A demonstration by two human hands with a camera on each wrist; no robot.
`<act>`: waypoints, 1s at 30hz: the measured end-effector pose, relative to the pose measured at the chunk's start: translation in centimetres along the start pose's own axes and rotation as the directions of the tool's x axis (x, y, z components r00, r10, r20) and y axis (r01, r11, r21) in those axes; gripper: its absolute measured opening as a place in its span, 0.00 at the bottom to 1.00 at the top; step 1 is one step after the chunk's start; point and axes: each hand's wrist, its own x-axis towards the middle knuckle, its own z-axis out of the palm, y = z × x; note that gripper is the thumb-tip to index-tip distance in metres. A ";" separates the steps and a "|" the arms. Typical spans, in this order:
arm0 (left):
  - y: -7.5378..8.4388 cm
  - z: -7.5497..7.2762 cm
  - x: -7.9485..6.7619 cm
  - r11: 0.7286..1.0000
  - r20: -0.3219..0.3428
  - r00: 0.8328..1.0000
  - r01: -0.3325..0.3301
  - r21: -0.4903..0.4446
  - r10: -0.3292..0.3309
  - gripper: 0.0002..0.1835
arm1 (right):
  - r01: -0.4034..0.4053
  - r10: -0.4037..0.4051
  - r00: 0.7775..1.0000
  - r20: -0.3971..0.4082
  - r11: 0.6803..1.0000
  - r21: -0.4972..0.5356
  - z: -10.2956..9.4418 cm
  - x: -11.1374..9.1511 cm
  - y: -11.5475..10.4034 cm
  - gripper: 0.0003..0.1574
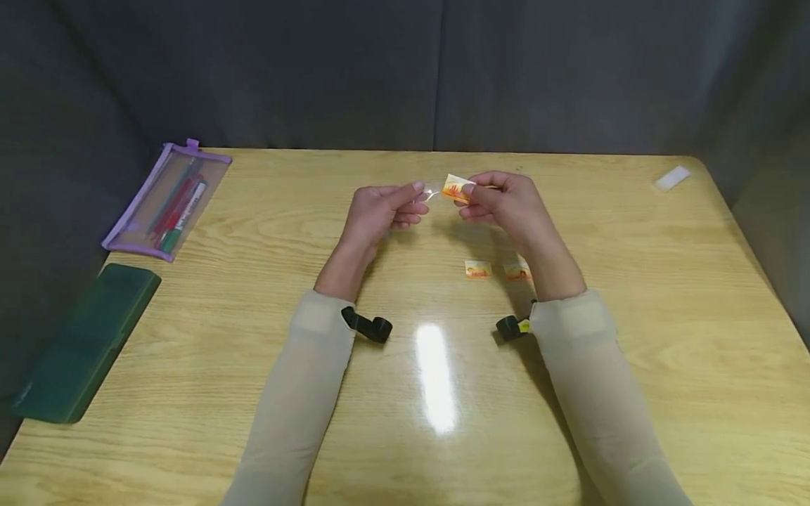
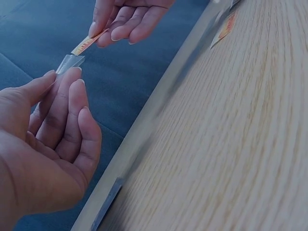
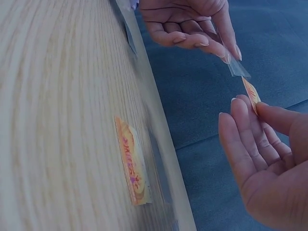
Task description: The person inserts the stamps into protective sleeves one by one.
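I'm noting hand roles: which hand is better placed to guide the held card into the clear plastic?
Likely the right hand: it pinches the orange-and-white card close to the clear plastic, which the left hand holds by its other end.

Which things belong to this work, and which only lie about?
Belonging:
- clear plastic piece, left hand
- small orange printed card, right hand
- probably two similar orange cards

Lying about:
- purple-edged mesh pouch
- dark green oblong case
- small white oblong piece
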 end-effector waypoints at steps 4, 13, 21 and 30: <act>-0.3 0.1 -0.3 1.000 -0.004 1.000 -0.002 0.005 0.002 0.19 | -0.007 0.008 1.000 -0.004 1.000 0.011 0.0 -0.2 0.4 0.15; -0.4 0.2 -0.3 1.000 0.002 1.000 0.008 0.000 -0.008 0.18 | 0.007 -0.007 1.000 0.008 1.000 -0.001 0.0 -0.4 0.5 0.15; -0.4 0.3 -0.4 1.000 0.019 1.000 -0.009 -0.023 0.009 0.14 | -0.004 0.004 1.000 0.003 1.000 0.002 -0.1 -0.4 0.6 0.15; -0.5 0.4 -0.5 0.999 0.002 1.000 0.005 -0.050 -0.005 0.15 | -0.019 0.019 1.000 0.011 1.000 -0.009 0.1 -0.3 0.8 0.13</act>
